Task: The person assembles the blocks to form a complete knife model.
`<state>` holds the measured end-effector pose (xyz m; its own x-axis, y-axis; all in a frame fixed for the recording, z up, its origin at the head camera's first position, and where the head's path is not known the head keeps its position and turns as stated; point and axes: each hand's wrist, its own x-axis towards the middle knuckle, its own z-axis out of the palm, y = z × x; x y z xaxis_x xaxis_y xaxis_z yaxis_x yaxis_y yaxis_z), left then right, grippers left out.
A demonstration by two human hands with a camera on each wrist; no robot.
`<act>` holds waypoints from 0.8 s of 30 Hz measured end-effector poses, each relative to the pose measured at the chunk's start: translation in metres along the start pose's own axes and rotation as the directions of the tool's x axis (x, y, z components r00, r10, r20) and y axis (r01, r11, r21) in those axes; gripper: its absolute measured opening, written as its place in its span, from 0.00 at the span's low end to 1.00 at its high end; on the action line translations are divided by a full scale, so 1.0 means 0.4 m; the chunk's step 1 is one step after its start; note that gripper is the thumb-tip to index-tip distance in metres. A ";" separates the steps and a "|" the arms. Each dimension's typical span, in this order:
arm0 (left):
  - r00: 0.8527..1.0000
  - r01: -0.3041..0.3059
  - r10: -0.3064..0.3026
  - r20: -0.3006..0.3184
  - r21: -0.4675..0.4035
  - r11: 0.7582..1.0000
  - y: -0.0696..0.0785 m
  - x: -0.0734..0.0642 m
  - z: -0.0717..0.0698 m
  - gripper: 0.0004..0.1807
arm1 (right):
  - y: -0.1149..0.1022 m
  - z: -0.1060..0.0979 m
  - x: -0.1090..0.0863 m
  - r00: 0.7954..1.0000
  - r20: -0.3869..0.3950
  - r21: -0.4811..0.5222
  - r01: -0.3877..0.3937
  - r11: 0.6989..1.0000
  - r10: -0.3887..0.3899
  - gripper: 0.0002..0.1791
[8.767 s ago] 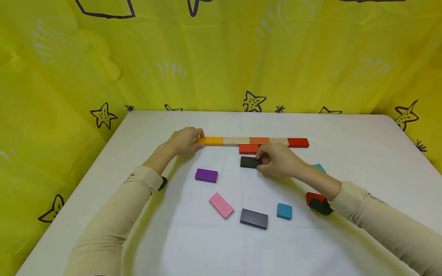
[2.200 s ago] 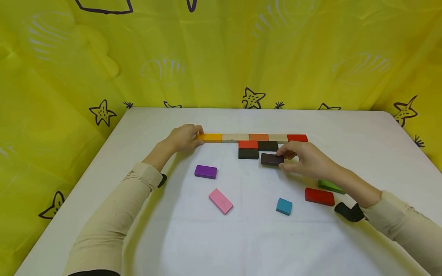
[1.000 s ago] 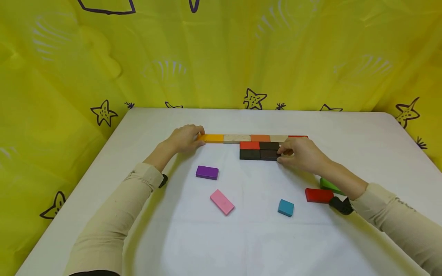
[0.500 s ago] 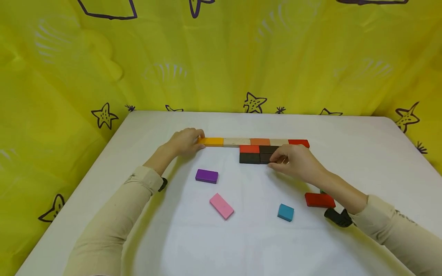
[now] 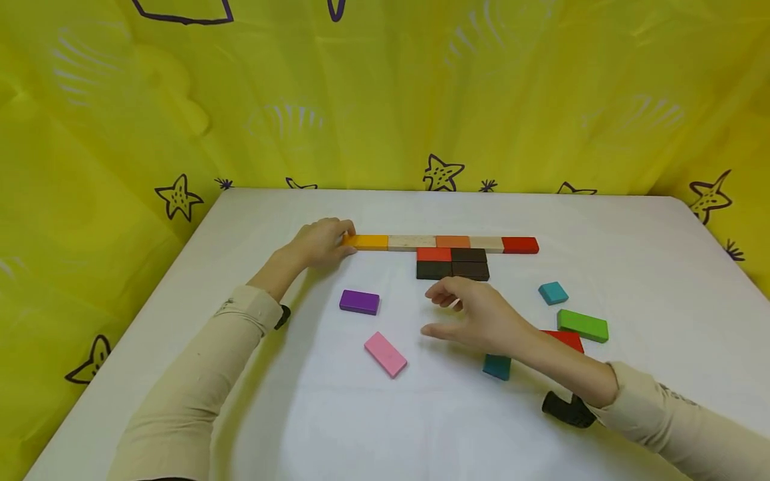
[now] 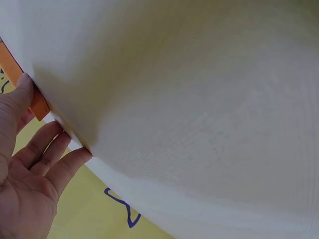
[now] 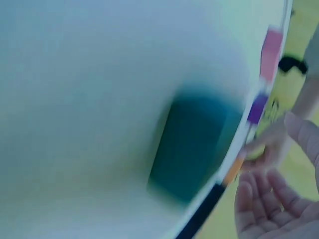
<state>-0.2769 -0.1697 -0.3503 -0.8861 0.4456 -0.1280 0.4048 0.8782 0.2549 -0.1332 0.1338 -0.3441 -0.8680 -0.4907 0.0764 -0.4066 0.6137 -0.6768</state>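
Observation:
At the left end of a row of blocks, my left hand (image 5: 321, 244) pinches the yellow-orange block (image 5: 371, 242) between thumb and fingers; the left wrist view shows this block (image 6: 39, 105) too. The row continues with a pale wooden block (image 5: 412, 243), an orange one (image 5: 452, 242), another pale one (image 5: 486, 244) and a red one (image 5: 520, 245). Against its near side lie a red-orange block (image 5: 434, 254), two black blocks and a dark brown block (image 5: 470, 270). My right hand (image 5: 478, 317) holds nothing, fingers apart and loosely bent, between these and the pink block (image 5: 386, 355).
A purple block (image 5: 359, 302) lies left of centre. Under or beside my right forearm are a blue block (image 5: 496, 367) and a red block (image 5: 565, 339), both partly hidden. Further right lie a green block (image 5: 583, 325) and a small teal block (image 5: 553, 292).
Black and dark brown blocks have joined the red-orange one below the row. My right hand has let go of the dark brown block and moved nearer and left. My left hand stays put.

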 end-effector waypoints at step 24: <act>1.000 0.013 -0.013 0.008 0.002 1.000 0.000 0.000 0.001 0.19 | -0.094 0.132 -0.025 0.987 0.131 0.117 -0.107 0.987 0.092 0.21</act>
<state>-0.2768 -0.1697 -0.3506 -0.8893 0.4357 -0.1386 0.3940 0.8841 0.2513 -0.0942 0.0832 -0.3580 -0.8568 -0.5090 -0.0823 -0.2748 0.5859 -0.7624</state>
